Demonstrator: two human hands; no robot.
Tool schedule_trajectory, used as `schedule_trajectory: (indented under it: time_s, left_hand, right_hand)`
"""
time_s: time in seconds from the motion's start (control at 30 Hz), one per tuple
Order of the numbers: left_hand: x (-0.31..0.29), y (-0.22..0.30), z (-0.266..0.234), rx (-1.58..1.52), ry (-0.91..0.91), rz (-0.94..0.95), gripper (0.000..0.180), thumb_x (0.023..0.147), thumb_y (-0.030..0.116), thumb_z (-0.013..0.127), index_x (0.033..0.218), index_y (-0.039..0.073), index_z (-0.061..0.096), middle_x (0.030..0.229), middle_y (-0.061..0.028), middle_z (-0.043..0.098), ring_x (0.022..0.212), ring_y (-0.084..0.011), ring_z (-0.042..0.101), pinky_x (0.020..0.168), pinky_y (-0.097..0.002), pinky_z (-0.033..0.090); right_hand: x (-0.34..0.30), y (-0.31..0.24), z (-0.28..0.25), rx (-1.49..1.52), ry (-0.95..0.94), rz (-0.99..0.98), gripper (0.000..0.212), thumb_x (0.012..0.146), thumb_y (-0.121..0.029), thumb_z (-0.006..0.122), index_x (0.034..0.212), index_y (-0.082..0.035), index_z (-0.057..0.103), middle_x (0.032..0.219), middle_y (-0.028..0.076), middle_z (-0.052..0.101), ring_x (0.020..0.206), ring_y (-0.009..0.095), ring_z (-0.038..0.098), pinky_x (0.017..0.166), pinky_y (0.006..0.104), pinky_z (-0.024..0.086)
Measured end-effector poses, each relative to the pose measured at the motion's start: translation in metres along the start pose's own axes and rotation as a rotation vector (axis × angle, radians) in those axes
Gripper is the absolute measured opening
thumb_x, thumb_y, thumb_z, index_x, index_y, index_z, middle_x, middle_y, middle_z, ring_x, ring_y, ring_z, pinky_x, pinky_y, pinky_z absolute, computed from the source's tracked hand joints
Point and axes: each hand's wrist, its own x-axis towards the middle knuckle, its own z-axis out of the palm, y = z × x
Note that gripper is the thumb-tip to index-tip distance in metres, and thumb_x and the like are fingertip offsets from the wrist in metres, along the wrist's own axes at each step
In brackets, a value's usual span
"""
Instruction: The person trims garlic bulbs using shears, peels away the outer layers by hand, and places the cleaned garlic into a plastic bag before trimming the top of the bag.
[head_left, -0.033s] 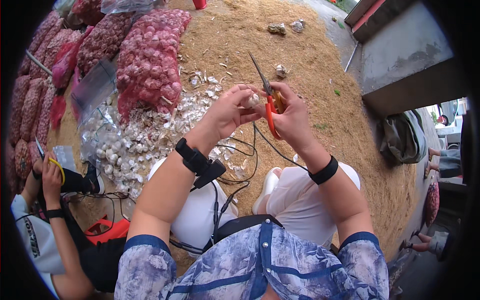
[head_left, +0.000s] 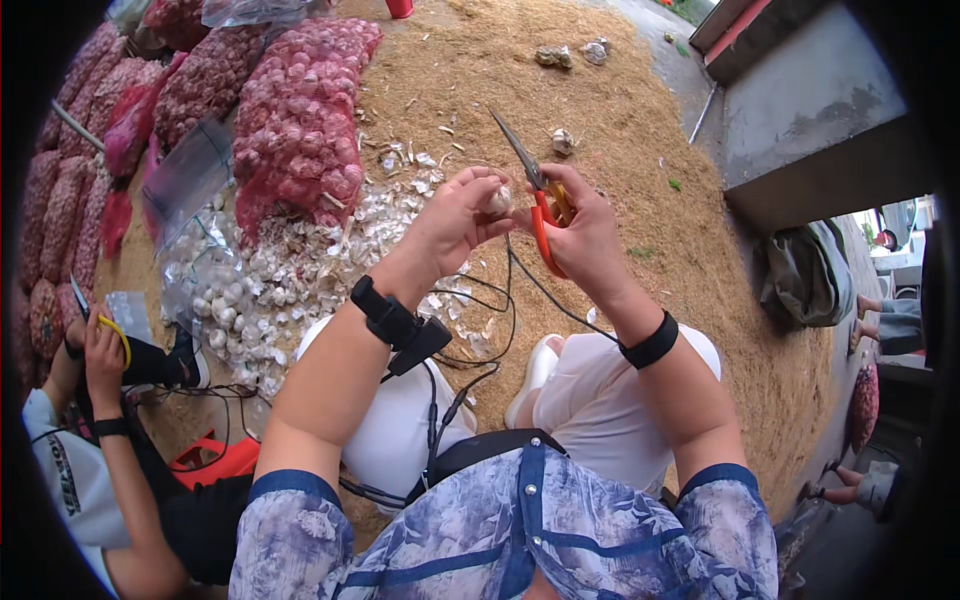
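Observation:
In my left hand [head_left: 462,215] a white garlic bulb [head_left: 499,202] is pinched between thumb and fingers. My right hand [head_left: 583,222] is closed round scissors [head_left: 541,220] with orange-red handles, their dark blades pointing up and away to the left. The two hands are close together, the right fingertips beside the bulb. Below and left of them, white garlic skins [head_left: 310,270] are strewn over the ground. A loose garlic bulb [head_left: 562,142] lies just beyond the scissors.
Pink net sacks of garlic [head_left: 305,110] stand at the far left. A clear plastic bag [head_left: 215,290] with peeled-looking bulbs lies left. A co-worker's hand [head_left: 103,350] holds yellow-handled scissors [head_left: 122,335]. Black cables [head_left: 512,300] hang before my knees. Husks [head_left: 720,290] cover the ground.
My left hand and the bulb have shifted slightly left, away from the scissors. The scissors have tilted a little further left.

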Motion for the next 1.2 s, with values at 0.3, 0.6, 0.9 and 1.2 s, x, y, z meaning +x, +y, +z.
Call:
schedule_trajectory:
  time_s: [0.3, 0.6, 0.9, 1.2]
  left_hand:
    - [0.003, 0.006, -0.009, 0.166, 0.151, 0.215, 0.018, 0.090, 0.011, 0.066, 0.099, 0.004, 0.053, 0.074, -0.0004, 0.057, 0.063, -0.0092, 0.055, 0.057, -0.0207, 0.047]
    - [0.003, 0.008, -0.010, 0.329, 0.059, 0.202, 0.015, 0.089, 0.010, 0.066, 0.096, 0.002, 0.056, 0.075, -0.0018, 0.059, 0.061, -0.0071, 0.055, 0.053, -0.0188, 0.045]
    - [0.007, 0.007, -0.014, 0.318, 0.034, 0.193, 0.017, 0.090, 0.010, 0.066, 0.099, 0.000, 0.057, 0.084, -0.0050, 0.064, 0.065, -0.0068, 0.057, 0.056, -0.0186, 0.048]
    - [0.003, 0.011, -0.004, 0.189, 0.081, 0.152, 0.023, 0.092, 0.010, 0.063, 0.112, 0.002, 0.054, 0.093, -0.0060, 0.064, 0.070, -0.0080, 0.060, 0.059, -0.0183, 0.050]
  right_hand:
    - [0.000, 0.008, -0.013, -0.356, -0.031, -0.052, 0.051, 0.072, -0.030, 0.081, 0.110, -0.003, 0.060, 0.081, 0.014, 0.066, 0.074, 0.027, 0.065, 0.069, 0.0369, 0.050]
    - [-0.003, 0.004, -0.014, -0.484, -0.093, 0.018, 0.051, 0.070, -0.037, 0.081, 0.107, -0.006, 0.064, 0.075, 0.011, 0.063, 0.071, 0.026, 0.064, 0.065, 0.0380, 0.050]
    - [-0.003, 0.003, -0.013, -0.514, -0.044, -0.008, 0.050, 0.070, -0.039, 0.082, 0.107, -0.009, 0.066, 0.070, 0.008, 0.063, 0.065, 0.024, 0.064, 0.060, 0.0365, 0.050]
    - [-0.006, 0.019, -0.009, -0.436, 0.031, -0.082, 0.048, 0.074, -0.041, 0.080, 0.105, -0.007, 0.069, 0.070, 0.010, 0.066, 0.058, 0.020, 0.062, 0.058, 0.0331, 0.049]
